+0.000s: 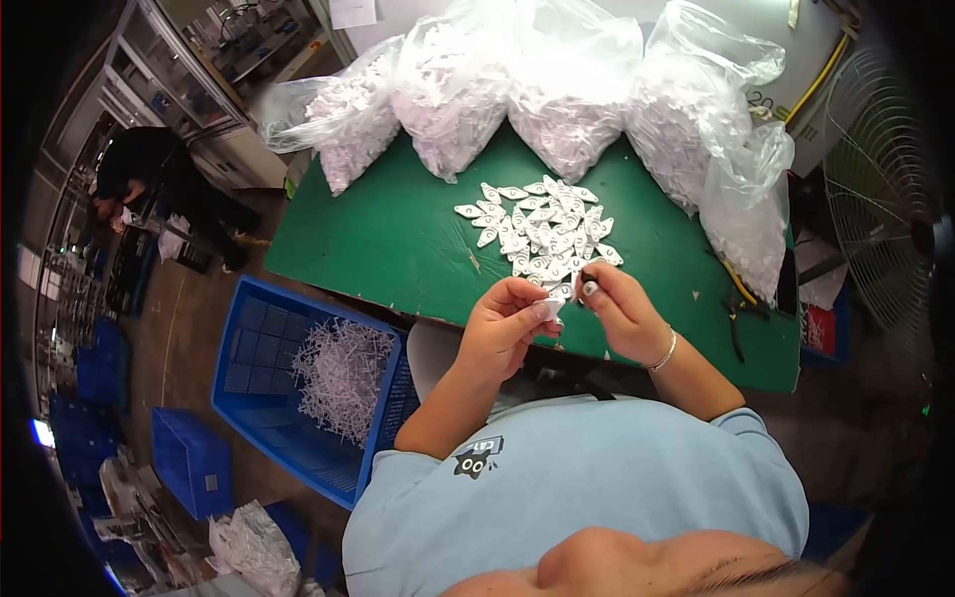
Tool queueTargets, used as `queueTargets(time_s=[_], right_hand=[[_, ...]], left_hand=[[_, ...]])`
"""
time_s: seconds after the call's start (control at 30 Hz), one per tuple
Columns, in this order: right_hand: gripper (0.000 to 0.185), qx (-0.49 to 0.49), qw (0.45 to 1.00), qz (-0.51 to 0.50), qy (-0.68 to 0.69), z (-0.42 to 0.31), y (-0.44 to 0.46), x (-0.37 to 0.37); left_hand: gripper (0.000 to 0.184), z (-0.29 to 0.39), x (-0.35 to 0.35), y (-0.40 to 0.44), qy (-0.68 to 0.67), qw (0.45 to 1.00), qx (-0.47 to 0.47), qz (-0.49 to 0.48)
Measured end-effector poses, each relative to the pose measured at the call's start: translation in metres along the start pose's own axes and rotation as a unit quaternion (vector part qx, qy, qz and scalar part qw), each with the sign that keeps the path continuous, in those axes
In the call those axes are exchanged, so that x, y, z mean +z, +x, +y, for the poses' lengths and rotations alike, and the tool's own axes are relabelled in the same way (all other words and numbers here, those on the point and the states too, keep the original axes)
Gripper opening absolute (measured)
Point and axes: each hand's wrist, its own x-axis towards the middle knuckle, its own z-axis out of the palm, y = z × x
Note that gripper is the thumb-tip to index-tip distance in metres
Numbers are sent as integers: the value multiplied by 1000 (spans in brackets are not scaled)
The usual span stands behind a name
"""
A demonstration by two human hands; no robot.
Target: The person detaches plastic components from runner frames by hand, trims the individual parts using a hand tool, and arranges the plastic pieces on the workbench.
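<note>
Green table: its rear carries a row of clear plastic bags packed with white pieces. The bags' tops gape; should one slump or be knocked, its contents could spill forward and mix with the loose pieces.

Wire-guarded fan, right of the table: whether it runs cannot be told. If it does, its draught could disturb loose plastic.

Blue crate, left of the person and below table height: it holds thin white strips. A finished piece dropped on that side could land among them and be hard to pick out.

Heap of white diamond-shaped pieces, mid-table, just beyond the hands: loosely stacked, several overlapping. A forearm or sleeve brushing it could scatter pieces — the nearest lie close to the front edge.

Pliers, table's right side, beside the lowest bag: judged a snag risk to thin plastic if dragged.

Left hand: thumb and fingers pinch a small white piece at the table's front edge. A slack pinch could let it fall.

Right hand: fingers curled about a small dark item — type cannot be told. A slip there could mark the piece or nip the left fingertips.
</note>
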Motion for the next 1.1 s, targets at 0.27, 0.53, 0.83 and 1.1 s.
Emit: queueTargets(time_s=[0.27,0.53,0.83,1.1], right_hand=[[16,-26,995,-35,-90,-9,-7,9],[13,-58,996,33,-56,1,-6,8],[16,-72,996,43,-11,9,-9,5],[18,-85,996,-10,-11,-4,-10,3]], left_hand=[[11,-4,-3,-1,-7,999,11,-48],[11,-7,-8,0,-26,998,5,-61],[10,-10,-9,1,-28,998,-29,-39],[10,-15,-5,3,-72,994,-49,-70]])
